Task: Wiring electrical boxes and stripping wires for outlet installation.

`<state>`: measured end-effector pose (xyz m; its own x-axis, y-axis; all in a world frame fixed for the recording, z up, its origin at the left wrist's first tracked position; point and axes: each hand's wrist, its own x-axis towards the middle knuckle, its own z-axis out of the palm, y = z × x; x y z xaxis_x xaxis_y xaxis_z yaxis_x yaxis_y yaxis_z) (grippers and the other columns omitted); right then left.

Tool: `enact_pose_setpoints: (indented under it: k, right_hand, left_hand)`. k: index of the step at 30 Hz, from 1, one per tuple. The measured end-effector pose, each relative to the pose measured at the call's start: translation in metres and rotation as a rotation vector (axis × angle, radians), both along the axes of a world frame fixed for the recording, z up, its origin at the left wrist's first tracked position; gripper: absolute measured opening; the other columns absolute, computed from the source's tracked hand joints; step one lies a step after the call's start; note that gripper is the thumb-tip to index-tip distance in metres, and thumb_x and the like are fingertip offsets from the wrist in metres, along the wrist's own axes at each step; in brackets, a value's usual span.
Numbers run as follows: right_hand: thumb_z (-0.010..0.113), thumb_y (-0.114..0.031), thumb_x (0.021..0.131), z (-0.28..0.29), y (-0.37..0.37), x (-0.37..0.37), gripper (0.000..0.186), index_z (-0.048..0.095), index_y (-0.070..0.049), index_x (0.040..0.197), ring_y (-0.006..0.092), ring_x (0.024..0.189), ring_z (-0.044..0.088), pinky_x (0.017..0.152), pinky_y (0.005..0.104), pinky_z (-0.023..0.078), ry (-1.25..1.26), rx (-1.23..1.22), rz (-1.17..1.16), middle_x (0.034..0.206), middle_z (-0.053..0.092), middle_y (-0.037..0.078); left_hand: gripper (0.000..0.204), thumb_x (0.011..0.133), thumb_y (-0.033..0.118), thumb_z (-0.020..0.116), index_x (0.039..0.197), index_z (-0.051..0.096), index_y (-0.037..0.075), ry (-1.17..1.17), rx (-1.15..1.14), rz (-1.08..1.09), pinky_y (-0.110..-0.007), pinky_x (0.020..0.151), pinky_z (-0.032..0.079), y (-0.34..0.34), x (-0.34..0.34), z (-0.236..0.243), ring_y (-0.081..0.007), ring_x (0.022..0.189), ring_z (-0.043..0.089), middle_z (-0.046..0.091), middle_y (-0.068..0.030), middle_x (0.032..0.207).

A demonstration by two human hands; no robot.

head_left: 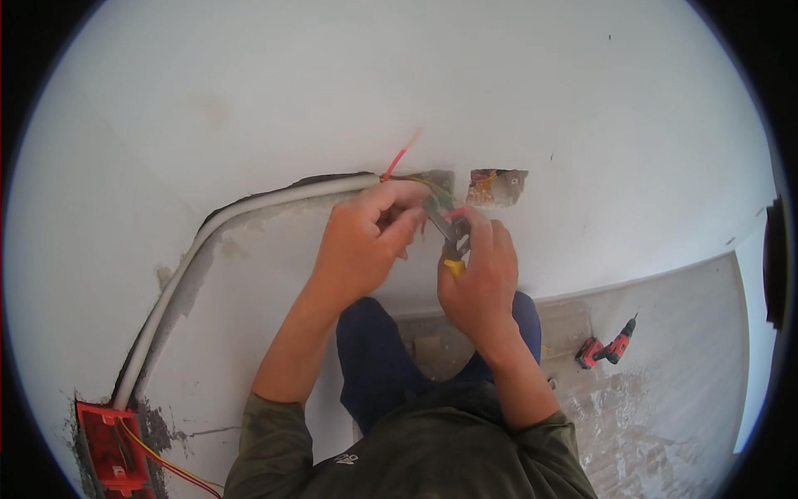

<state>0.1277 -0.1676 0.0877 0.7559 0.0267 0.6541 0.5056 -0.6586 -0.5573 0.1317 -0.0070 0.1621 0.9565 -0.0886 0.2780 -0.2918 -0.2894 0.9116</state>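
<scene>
My left hand (370,233) is closed on thin wires (416,179) that come out of the end of a pale conduit (283,195) set in a wall channel. A pink-red wire end (401,155) sticks up above my fingers. My right hand (482,274) grips a metal tool with a yellow handle (455,266), apparently pliers or strippers, its jaws close beside my left fingertips and a green wire (443,197). The exact contact of jaws and wire is unclear. Just right of the wires is a rough rectangular recess (496,190) in the wall.
An orange junction box (108,445) with loose yellow and red wires is set into the wall at lower left, where the conduit ends. A red and black cordless drill (615,348) lies on the dusty floor (665,399) at right. My legs are below the hands.
</scene>
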Motion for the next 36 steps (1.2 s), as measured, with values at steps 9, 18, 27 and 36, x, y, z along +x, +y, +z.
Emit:
enact_pose_setpoints:
  k: [9,18,27,36]
  right_hand:
    - [0.073,-0.004,0.064,0.005,0.007,0.007,0.065,0.053,-0.007,0.126,0.0320,0.088,0.054,0.073,0.0427,0.040,-0.057,-0.111,-0.072,0.094,0.052,0.012]
    - [0.072,-0.003,0.063,0.007,0.008,0.007,0.066,0.053,-0.008,0.126,0.0317,0.085,0.054,0.071,0.0422,0.040,-0.081,-0.112,-0.077,0.091,0.052,0.012]
    - [0.072,-0.003,0.063,0.008,0.008,0.008,0.064,0.054,-0.009,0.125,0.0317,0.085,0.055,0.072,0.0435,0.042,-0.083,-0.079,-0.053,0.091,0.053,0.011]
    - [0.069,0.000,0.068,-0.002,0.003,0.018,0.053,0.057,-0.006,0.119,0.0332,0.075,0.062,0.060,0.0411,0.049,-0.155,-0.107,-0.097,0.086,0.059,0.011]
  left_hand:
    - [0.025,0.091,0.004,0.061,0.115,0.066,-0.001,0.037,0.003,-0.023,-0.026,0.060,0.053,0.004,0.000,0.001,-0.0107,0.066,0.062,0.067,-0.0074,0.084]
    - [0.024,0.090,0.003,0.062,0.114,0.066,-0.001,0.052,-0.049,-0.025,-0.026,0.060,0.053,0.005,0.002,-0.002,-0.0106,0.065,0.061,0.068,-0.0071,0.084]
    - [0.024,0.091,0.002,0.061,0.114,0.066,0.000,0.045,-0.019,-0.013,-0.025,0.059,0.051,0.006,0.000,-0.002,-0.0093,0.064,0.060,0.066,-0.0051,0.080]
    - [0.045,0.088,0.003,0.066,0.131,0.057,0.001,0.021,0.021,-0.167,-0.023,0.060,0.043,0.011,-0.001,0.006,-0.0066,0.067,0.051,0.065,-0.0034,0.089]
